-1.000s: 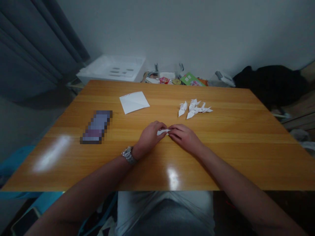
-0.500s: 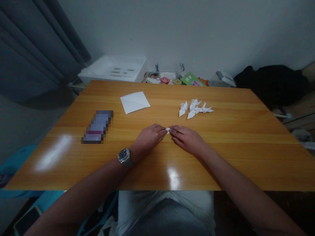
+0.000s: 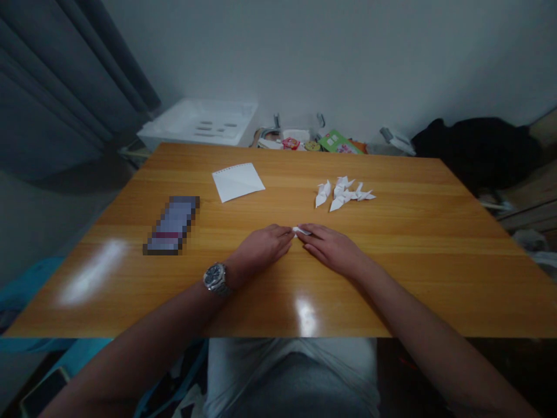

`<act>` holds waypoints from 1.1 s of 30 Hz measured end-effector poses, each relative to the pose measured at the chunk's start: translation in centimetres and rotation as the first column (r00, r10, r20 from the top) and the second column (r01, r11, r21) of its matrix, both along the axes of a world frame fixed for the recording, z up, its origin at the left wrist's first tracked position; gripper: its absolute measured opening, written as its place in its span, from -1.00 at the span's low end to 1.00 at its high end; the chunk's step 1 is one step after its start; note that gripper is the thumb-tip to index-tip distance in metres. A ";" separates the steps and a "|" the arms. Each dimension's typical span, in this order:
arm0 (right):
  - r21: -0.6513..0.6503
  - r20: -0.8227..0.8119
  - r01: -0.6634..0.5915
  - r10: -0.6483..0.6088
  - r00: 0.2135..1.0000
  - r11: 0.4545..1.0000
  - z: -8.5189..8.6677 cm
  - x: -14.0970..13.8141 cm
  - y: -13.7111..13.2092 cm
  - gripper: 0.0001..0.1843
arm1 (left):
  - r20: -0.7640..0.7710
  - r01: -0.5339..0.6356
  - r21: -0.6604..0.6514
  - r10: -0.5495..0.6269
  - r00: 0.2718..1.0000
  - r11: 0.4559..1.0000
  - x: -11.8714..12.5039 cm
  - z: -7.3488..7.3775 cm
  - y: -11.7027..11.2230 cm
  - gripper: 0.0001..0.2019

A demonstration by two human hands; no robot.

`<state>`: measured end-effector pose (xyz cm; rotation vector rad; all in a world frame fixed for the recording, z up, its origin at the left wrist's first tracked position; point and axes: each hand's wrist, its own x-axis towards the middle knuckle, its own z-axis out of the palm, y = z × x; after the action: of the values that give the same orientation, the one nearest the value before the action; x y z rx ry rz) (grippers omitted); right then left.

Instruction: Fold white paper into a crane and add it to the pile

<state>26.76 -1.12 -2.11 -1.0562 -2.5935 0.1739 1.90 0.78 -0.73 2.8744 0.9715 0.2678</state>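
Note:
Between my two hands, low on the wooden table (image 3: 383, 284), lies a small piece of folded white paper (image 3: 300, 230), mostly covered by fingers. My left hand (image 3: 267, 244), with a watch on its wrist, has its fingertips closed on the paper's left end. From the other side my right hand (image 3: 328, 247) holds the paper, fingers close together over it. Beyond my right hand stand several folded white paper cranes (image 3: 343, 193), grouped near each other. A white sheet of paper (image 3: 238, 182) with a perforated edge lies farther back on the left.
On the table's left is a pixelated phone (image 3: 172, 226). Behind the far edge stand a white plastic bin (image 3: 200, 119) and assorted items, among them a green packet (image 3: 339, 142). A dark cloth heap (image 3: 478, 145) sits at the back right.
My left hand has shifted slightly left and down, and more of the folded paper shows near my right fingers. The cranes, sheet and phone stay in place.

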 end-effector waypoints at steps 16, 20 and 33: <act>-0.034 -0.045 -0.005 0.003 0.999 0.999 -0.1 0.2 -0.1 -0.56 | 0.040 0.008 -0.020 -0.007 0.999 1.000 -0.2 0.2 -0.3 -0.67; -0.020 -0.047 -0.001 0.000 0.999 1.000 -0.2 0.3 -0.1 -0.58 | 0.084 0.040 -0.044 -0.037 0.996 0.998 -0.6 0.2 0.0 -0.65; -0.084 -0.134 -0.020 0.009 0.991 0.996 -0.7 0.9 0.3 -0.57 | 0.130 0.042 -0.102 -0.029 0.991 0.994 -1.3 0.3 0.3 -0.64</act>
<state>27.70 -0.85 -2.85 -1.0176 -2.4938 0.3493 0.59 1.05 -0.48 2.7393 0.8837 0.3818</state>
